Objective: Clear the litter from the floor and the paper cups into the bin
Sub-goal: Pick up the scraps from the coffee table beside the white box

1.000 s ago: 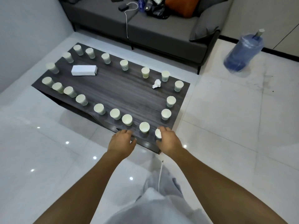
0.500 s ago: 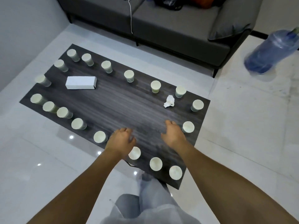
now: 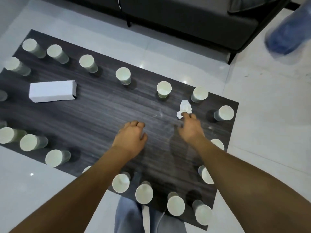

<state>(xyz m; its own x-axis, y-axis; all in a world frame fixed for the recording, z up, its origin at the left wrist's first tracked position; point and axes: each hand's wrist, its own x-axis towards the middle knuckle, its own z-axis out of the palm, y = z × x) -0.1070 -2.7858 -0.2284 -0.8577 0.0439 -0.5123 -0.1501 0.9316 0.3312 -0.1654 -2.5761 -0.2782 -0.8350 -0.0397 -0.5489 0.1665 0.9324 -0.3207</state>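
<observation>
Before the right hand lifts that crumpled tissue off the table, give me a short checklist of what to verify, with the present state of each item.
1. Right hand at the crumpled tissue: ok, fingertips touch its near edge.
2. Tissue gripped: not ok, fingers only meet it, not yet closed round it.
3. Left hand free: ok, loosely curled over the table, holding nothing.
4. Nearest paper cup clear of the reach: ok, it stands just beyond the tissue, apart from the fingers.
5. Bin within reach: cannot tell, none in view.
6. White box out of the way: ok, far to the left.
</observation>
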